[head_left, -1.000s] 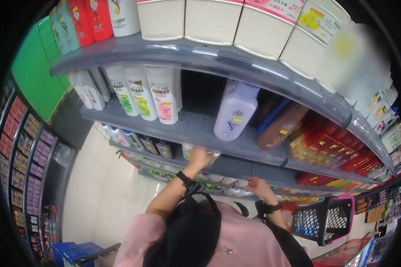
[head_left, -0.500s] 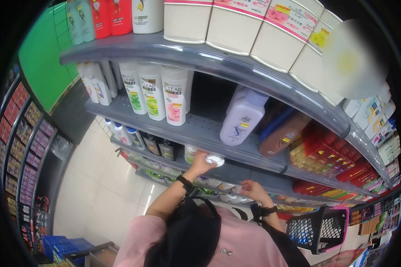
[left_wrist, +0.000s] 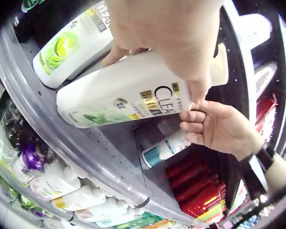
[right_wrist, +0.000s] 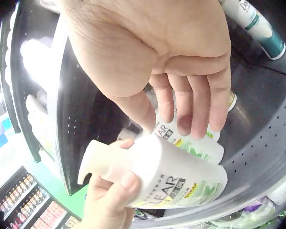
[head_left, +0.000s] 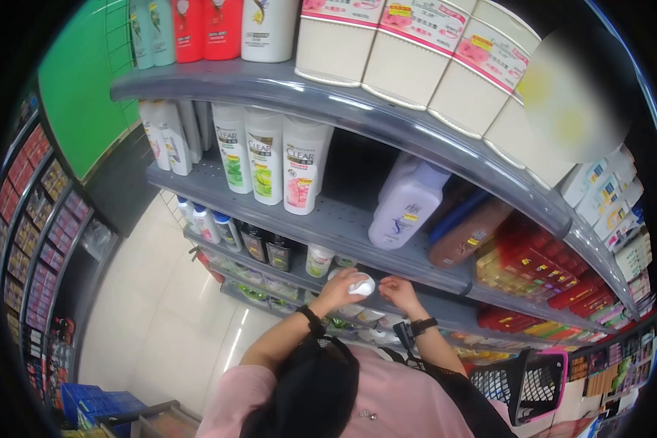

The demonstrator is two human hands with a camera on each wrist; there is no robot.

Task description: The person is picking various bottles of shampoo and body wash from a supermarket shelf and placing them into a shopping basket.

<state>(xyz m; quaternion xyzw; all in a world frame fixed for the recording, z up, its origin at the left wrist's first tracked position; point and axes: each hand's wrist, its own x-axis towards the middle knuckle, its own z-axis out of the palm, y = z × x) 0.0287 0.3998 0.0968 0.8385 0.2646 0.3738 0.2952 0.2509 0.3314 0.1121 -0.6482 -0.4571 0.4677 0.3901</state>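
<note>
Because the neck is narrower to hold, the left hand (left_wrist: 169, 33) seems to grip the white bottle (left_wrist: 109, 98) just under its pump (right_wrist: 97, 158), tilted over the shelf (left_wrist: 107, 148); the right hand (left_wrist: 224, 129) is open nearby, its grip empty.

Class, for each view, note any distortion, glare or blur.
Head: dark rounded border, upper shelf edge bowed, pale shape at upper right blurred, light streaks on the floor. Left wrist: shelf lip curved. Right wrist: white glare at upper left, CLEAR pump bottle pale but legible.

Green wall panel (head_left: 84, 95), pale glossy tiled floor (head_left: 175, 292).
</note>
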